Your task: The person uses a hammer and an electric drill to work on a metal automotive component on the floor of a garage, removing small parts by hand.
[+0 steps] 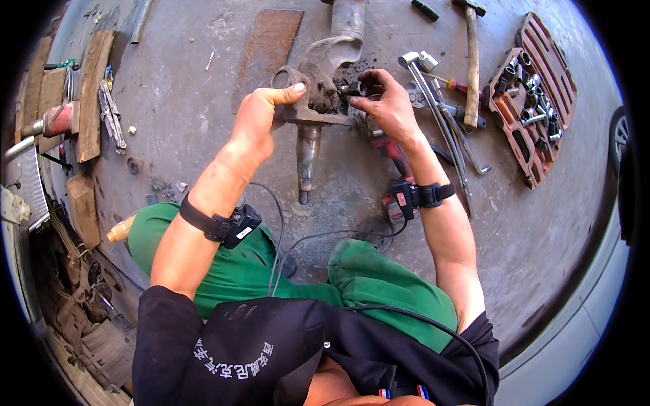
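A greasy steering knuckle [308,115] with a tapered spindle [308,159] lies on the floor in front of me, the spindle toward me. My left hand [258,111] is closed around its left ear, thumb on top. At the knuckle's right side my right hand [391,111] pinches a small dark round metal piece [353,88] between thumb and fingers. Whether that piece is a nut or a socket, I cannot tell. Dark, crumbly grease fills the knuckle's hollow. Just beyond sits a thick metal axle tube [347,24] with a curved yoke end.
A red cordless impact tool [395,159] lies under my right forearm. Further right are long wrench bars [443,122], a hammer [472,68], a screwdriver [457,85] and a brown socket case [525,135]. A rusty plate [269,51] lies far left of centre, wooden blocks [95,95] at left.
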### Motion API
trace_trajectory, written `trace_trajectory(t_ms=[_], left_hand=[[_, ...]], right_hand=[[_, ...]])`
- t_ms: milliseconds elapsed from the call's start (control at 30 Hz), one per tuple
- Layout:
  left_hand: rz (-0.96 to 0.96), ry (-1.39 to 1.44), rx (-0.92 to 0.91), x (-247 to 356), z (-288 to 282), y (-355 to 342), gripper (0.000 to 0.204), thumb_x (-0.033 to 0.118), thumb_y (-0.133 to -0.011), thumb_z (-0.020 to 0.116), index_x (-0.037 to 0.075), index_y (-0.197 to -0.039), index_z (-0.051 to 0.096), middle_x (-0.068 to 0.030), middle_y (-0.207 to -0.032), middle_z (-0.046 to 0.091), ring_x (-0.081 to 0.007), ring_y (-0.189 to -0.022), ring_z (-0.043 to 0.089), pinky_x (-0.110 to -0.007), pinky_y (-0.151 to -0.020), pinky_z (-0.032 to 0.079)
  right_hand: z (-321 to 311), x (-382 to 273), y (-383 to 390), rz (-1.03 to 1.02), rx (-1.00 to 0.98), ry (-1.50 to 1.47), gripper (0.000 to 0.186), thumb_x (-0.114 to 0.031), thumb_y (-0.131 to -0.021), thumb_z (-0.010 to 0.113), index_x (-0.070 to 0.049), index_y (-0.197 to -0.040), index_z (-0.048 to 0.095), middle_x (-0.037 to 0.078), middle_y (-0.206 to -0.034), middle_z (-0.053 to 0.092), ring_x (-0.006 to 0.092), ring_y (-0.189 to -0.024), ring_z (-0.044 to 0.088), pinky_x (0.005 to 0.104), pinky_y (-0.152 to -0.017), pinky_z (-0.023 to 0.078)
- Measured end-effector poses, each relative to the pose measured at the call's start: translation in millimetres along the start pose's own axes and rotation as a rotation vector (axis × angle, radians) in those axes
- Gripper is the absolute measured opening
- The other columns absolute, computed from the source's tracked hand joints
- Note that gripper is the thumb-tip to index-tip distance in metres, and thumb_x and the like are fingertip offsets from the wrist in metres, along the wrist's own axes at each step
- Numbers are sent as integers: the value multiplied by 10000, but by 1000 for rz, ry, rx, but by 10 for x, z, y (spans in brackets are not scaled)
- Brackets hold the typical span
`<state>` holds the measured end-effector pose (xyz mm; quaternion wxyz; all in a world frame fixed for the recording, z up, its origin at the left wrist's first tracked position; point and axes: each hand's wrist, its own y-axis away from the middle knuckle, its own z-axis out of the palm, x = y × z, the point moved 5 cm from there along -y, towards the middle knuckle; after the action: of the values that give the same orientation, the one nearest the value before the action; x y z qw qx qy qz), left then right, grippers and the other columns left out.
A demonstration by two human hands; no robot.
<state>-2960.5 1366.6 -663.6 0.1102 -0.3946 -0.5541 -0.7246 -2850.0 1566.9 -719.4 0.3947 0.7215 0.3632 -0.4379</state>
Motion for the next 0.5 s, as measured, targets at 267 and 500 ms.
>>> trace_trajectory(t_ms=[267,500], left_hand=[[3,-20,-20,0,-5,-17,228,242,-813,740,50,-929,703,-49,-892,706,-158,-821,637,-310,-850,431],[12,-26,-11,-28,-36,-48,237,247,-816,740,46,-936,703,-46,-895,707,-160,-823,639,-311,-851,432]], right_hand=[[-10,-38,-31,-62,-11,65,395,-30,-761,789,2,-1098,586,100,-991,695,140,-898,656,280,-822,532],[-25,-78,-23,-88,0,71,396,-103,-767,809,19,-1074,590,124,-966,703,161,-891,670,290,-808,538]])
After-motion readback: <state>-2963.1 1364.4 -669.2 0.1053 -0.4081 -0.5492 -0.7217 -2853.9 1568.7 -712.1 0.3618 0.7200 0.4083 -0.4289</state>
